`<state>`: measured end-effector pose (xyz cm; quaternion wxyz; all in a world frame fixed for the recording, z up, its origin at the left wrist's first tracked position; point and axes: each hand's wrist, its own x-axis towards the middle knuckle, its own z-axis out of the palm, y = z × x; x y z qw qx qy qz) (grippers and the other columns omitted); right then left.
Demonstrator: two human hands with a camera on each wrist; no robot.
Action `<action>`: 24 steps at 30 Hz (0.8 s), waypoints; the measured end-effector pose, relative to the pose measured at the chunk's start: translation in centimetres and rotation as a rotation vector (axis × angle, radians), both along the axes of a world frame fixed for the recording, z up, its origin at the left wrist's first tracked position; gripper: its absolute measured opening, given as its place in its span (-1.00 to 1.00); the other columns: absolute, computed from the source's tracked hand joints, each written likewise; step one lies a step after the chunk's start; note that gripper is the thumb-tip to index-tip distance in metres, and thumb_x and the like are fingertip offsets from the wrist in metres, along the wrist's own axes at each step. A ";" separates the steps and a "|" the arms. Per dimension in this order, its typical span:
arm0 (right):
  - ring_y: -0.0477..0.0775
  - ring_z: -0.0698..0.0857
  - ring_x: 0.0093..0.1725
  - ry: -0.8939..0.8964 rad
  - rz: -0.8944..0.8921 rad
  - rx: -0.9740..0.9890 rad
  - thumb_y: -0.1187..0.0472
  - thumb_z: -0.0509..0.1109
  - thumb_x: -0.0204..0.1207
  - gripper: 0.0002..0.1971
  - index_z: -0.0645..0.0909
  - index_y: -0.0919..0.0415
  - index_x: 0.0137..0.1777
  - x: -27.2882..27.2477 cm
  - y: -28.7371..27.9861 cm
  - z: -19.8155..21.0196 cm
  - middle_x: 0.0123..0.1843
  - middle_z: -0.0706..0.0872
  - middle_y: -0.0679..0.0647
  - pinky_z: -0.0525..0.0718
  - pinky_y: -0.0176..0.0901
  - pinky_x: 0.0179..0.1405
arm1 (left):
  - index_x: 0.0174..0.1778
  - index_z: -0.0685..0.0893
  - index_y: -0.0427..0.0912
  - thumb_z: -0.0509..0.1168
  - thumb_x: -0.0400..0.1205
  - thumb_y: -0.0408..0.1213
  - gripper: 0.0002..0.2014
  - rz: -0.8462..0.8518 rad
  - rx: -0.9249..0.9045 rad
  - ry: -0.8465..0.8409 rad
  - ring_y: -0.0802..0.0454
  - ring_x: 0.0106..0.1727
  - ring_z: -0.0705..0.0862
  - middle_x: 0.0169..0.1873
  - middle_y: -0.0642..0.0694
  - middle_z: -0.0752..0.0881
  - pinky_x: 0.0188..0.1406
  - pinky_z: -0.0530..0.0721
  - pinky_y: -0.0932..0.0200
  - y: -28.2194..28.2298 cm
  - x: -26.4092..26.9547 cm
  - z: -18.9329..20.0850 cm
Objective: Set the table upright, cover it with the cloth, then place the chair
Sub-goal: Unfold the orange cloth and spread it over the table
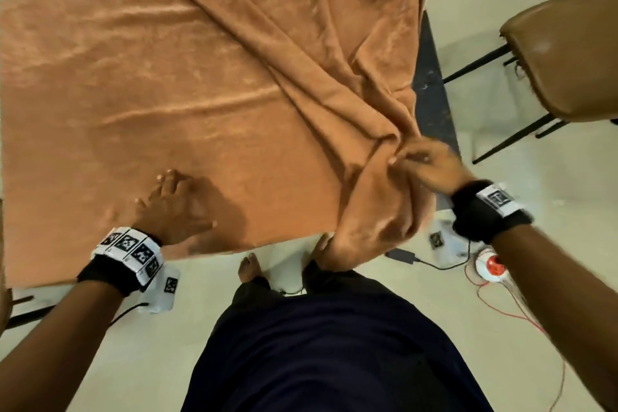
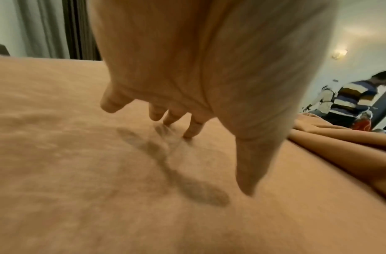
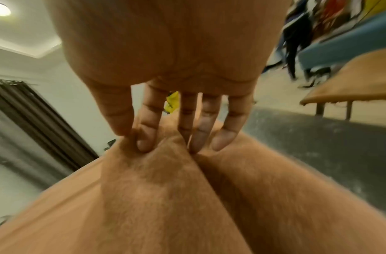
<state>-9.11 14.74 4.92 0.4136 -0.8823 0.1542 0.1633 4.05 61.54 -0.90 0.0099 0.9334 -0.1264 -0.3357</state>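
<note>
Right wrist view: right hand fills the top of frame. Thumb and index finger pinch a raised fold of the orange cloth; the other fingers are nearly straight, tips down on the cloth beside the pinch.

Left wrist view: left hand sits palm-down over the cloth, fingers straight and spread. One fingertip seems to touch the cloth; can't tell for the rest. It holds nothing.

Head view: right hand grips the cloth at its near right corner, and diagonal folds run from that grip toward the far right corner. Left hand is over the near left part, which lies mostly flat.

Cloth's long axis runs left-right across the view. Its near right corner hangs bunched over the table edge.

Table stands upright under the cloth. Only a dark grey strip of the top shows, just past the cloth's right edge.

Chair, with a brown padded seat on a black frame, stands on the floor right of the cloth, apart from the table.

Floor is pale and glossy. An orange and white round device with red wires lies on it near the cloth's hanging corner. Person's bare feet sit below the cloth's near edge.

Left wrist view also shows another person in a striped top beyond the cloth's far right, against a white wall.
</note>
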 end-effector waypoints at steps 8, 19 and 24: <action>0.25 0.63 0.19 0.001 -0.162 -0.414 -0.32 0.26 0.46 -0.43 0.61 -0.04 0.37 -4.7 1.1 -4.4 0.24 0.64 0.06 0.66 0.16 0.13 | 0.48 0.45 -0.09 0.42 0.42 0.08 -0.29 -0.126 -0.349 -0.276 -0.35 0.43 0.46 0.45 -0.26 0.47 0.37 0.49 -0.26 -14.1 0.3 0.4; 0.34 0.71 0.00 0.146 -0.199 -0.334 0.07 0.23 0.66 -0.82 0.58 -0.02 0.19 -5.8 -2.8 -5.3 0.07 0.78 0.17 0.40 -0.06 -0.19 | 0.68 0.16 -0.13 0.54 0.29 0.06 0.08 -0.134 -0.141 -0.100 -0.37 0.68 0.02 0.63 -0.43 0.13 0.67 -0.07 -0.21 -20.2 0.7 -1.6; 0.48 0.72 0.04 0.071 -0.485 -0.560 0.11 0.24 0.56 -0.66 0.65 0.00 0.29 -6.8 -12.8 -3.2 0.07 0.78 0.34 0.59 0.10 -0.12 | 0.64 0.25 -0.13 0.65 0.21 0.14 0.14 -0.145 -0.118 -0.118 -0.34 0.67 0.09 0.61 -0.42 0.18 0.66 -0.06 -0.20 -20.0 0.9 -1.4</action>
